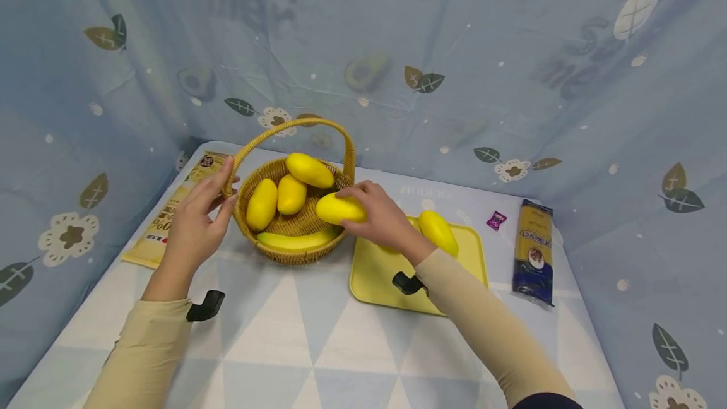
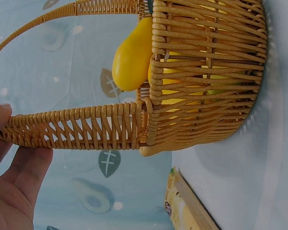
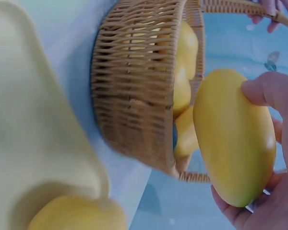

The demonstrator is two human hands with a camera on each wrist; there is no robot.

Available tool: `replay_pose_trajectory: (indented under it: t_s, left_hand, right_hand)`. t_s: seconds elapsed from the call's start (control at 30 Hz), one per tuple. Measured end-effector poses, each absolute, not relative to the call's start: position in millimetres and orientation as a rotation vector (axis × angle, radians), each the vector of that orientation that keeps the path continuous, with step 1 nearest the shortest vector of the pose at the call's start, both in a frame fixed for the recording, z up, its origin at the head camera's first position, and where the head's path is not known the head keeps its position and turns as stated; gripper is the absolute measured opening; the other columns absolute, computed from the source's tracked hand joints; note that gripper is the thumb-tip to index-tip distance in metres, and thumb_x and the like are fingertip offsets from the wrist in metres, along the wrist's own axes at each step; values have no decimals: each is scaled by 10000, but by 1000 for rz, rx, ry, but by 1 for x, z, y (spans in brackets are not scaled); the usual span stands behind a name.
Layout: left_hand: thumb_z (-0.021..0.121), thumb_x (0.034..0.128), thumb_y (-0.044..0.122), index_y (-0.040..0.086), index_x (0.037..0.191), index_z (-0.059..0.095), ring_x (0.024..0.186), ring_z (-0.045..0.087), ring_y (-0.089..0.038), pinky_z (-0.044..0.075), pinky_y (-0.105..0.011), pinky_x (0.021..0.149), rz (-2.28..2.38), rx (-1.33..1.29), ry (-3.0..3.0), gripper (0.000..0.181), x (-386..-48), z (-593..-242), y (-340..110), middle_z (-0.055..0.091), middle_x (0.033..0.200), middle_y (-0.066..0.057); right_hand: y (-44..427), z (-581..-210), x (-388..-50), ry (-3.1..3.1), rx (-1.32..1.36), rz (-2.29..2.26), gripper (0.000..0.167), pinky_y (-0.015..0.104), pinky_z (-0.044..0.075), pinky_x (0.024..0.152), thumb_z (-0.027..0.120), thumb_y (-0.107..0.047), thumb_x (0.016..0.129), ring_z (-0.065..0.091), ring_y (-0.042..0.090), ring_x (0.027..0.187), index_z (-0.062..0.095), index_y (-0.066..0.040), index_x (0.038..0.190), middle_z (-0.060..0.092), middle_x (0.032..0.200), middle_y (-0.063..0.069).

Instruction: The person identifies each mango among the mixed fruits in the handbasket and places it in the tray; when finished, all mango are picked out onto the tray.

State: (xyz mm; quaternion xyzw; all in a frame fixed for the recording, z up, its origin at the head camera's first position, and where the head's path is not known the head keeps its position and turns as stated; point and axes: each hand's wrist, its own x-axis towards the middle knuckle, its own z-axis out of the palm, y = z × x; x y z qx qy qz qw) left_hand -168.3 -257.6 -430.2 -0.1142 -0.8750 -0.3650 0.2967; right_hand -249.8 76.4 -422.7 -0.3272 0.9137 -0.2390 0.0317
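Observation:
My left hand (image 1: pixel 199 219) grips the wicker basket's handle (image 2: pixel 81 127) on its left side, thumb on one face and fingers on the other. In my right hand (image 1: pixel 379 216) is a yellow mango (image 3: pixel 235 136), held between thumb and fingers above the right rim of the basket (image 1: pixel 298 259). Three other mangoes (image 1: pixel 262 204) and a banana (image 1: pixel 298 242) lie inside the basket. Something dark, mostly hidden, shows beside them. A mango (image 1: pixel 438 232) rests on the yellow tray (image 1: pixel 369 289), with another yellow thing mostly hidden behind my right wrist.
A yellow printed packet (image 1: pixel 150 242) lies left of the basket, partly behind my left hand. Right of the tray are a small purple wrapped sweet (image 1: pixel 496 220) and a blue-and-gold packet (image 1: pixel 532 251). Patterned blue curtains (image 1: pixel 363 49) close off the back and sides of the table.

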Motion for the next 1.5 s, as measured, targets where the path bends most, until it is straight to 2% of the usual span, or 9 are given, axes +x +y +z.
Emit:
replay_pose_trajectory:
  t_s: [0.2, 0.47, 0.73, 0.93, 1.23, 1.5]
  left_hand:
    - [658, 927, -110, 284, 1582, 389, 1131, 619, -323, 357, -19, 996, -962, -317, -2325, 810, -169, -430, -259, 627, 1300, -160]
    - [654, 933, -104, 324, 1582, 377, 1127, 619, -321, 344, -6, 988, -974, -284, -2343, 825, -168, -430, -259, 624, 1297, -158]
    - [650, 940, -93, 318, 1583, 381, 1133, 618, -317, 339, -2, 985, -977, -265, -2353, 808, -169, -430, -259, 623, 1302, -146]
    - [653, 940, -89, 321, 1583, 378, 1125, 620, -306, 339, -4, 989, -974, -276, -2350, 811, -168, -430, -259, 623, 1301, -147]
    - [655, 936, -93, 305, 1584, 381, 1112, 627, -307, 343, -6, 990, -975, -291, -2344, 808, -169, -431, -258, 623, 1296, -151]
    - [652, 936, -100, 307, 1584, 380, 1114, 626, -307, 349, -11, 987, -994, -292, -2338, 813, -169, -430, -257, 621, 1295, -153]
  right_hand:
    - [117, -418, -238, 2864, -840, -886, 495, 434, 522, 934, 724, -369, 929, 504, 252, 1143, 595, -250, 1392, 505, 1329, 77]
    - [175, -426, -227, 2943, -642, -972, 506, 481, 539, 936, 730, -355, 928, 513, 293, 1149, 580, -251, 1400, 490, 1358, 99]
    - [237, -436, -216, 2987, -434, -1036, 528, 594, 496, 1005, 720, -332, 957, 509, 367, 1177, 551, -181, 1434, 471, 1386, 170]
    - [279, -454, -215, 3006, -240, -1080, 554, 591, 484, 1031, 681, -366, 987, 493, 381, 1179, 512, -132, 1461, 445, 1421, 193]
    - [305, -479, -212, 3018, 28, -1074, 586, 558, 474, 992, 643, -395, 1005, 464, 377, 1120, 478, -99, 1483, 460, 1333, 221]
    - [312, -497, -215, 2971, 159, -1034, 591, 590, 447, 1063, 650, -399, 1001, 461, 411, 1169, 483, -106, 1485, 455, 1368, 257]
